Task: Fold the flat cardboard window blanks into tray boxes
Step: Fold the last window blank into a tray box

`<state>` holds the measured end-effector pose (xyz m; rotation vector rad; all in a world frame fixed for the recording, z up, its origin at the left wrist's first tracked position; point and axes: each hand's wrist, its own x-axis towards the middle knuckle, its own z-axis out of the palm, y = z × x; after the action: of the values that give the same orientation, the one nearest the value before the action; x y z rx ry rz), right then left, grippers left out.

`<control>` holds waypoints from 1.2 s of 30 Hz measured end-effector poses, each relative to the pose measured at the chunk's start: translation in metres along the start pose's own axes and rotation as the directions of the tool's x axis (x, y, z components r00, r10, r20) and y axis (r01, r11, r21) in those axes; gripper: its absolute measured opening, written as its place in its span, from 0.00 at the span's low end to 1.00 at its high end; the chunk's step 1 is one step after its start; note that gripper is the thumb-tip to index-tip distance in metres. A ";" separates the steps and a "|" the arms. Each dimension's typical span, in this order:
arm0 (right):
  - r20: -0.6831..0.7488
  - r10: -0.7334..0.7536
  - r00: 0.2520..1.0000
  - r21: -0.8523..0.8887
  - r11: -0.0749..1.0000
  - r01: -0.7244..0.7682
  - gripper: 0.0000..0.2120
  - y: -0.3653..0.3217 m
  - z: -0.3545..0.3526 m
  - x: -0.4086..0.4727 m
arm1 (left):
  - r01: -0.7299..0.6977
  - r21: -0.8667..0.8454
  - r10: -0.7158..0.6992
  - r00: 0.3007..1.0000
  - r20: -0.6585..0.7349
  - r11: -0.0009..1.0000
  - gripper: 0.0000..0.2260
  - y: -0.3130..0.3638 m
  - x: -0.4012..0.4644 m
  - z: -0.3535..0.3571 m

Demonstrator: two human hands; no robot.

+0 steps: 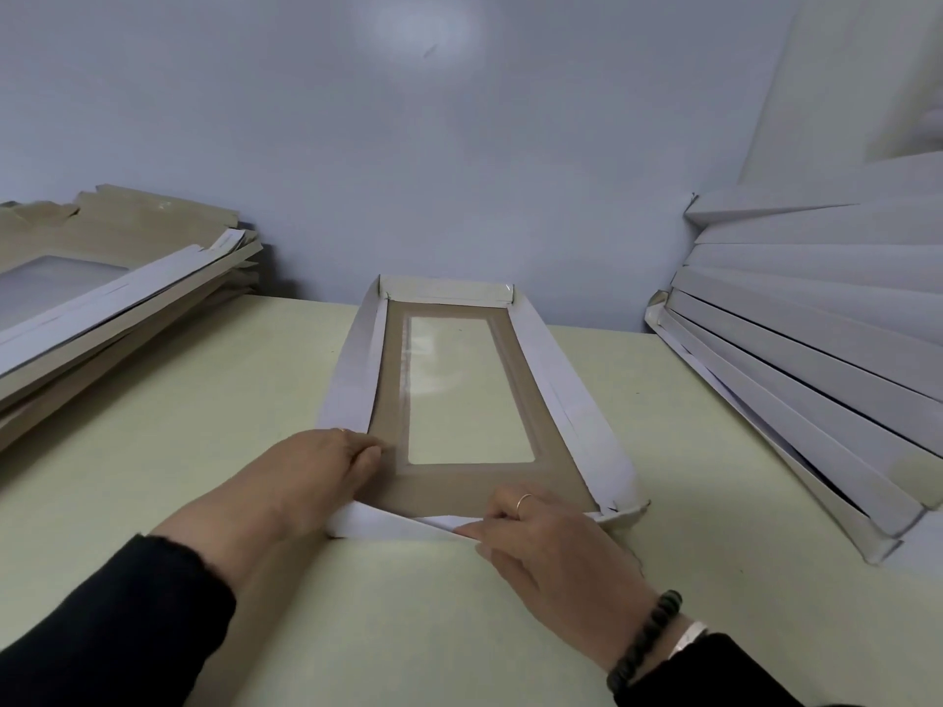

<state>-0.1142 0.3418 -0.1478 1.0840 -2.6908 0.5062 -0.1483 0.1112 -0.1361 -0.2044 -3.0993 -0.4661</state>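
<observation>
Pale green table (204,451) runs to a grey-blue wall (459,119). At its centre lies a half-formed tray box (459,482), far and side walls raised. Left hand (326,466) curls its fingers over the near-left corner; right hand (541,533) pinches the near flap (388,528). Flat blanks (102,298) are stacked far left, and folded white boxes (816,349) are piled at the right.

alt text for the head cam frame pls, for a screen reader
Both hands work the near end of a half-folded window tray box on a pale table: the left hand at the near left corner, the right hand pinching the near end flap. Flat blanks are stacked left, folded white boxes right.
</observation>
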 end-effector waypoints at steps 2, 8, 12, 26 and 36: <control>-0.015 -0.007 1.000 -0.011 1.000 0.007 0.12 -0.001 0.000 0.000 | 0.037 0.000 -0.037 0.999 0.025 0.999 0.16 0.000 0.007 0.000; 0.024 0.013 1.000 -0.032 0.999 -0.012 0.15 0.003 0.001 0.001 | 0.048 0.030 -0.049 0.999 0.021 0.998 0.18 -0.001 0.009 0.001; 0.008 0.008 1.000 -0.008 1.000 -0.008 0.16 0.002 0.001 0.002 | -0.006 0.064 0.007 1.000 -0.018 0.998 0.16 0.000 0.005 0.001; -0.011 -0.009 1.000 -0.102 0.995 0.008 0.08 -0.006 -0.002 0.002 | 0.054 0.293 -0.087 0.991 0.103 0.954 0.18 0.008 0.033 -0.001; -0.094 0.010 0.996 -0.143 0.989 -0.023 0.15 -0.004 0.006 0.003 | 0.018 0.398 -0.031 0.999 0.027 0.917 0.17 0.010 0.023 0.001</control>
<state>-0.1139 0.3353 -0.1514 0.9755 -2.6115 0.3496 -0.1699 0.1242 -0.1334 -0.1693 -3.1404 0.1772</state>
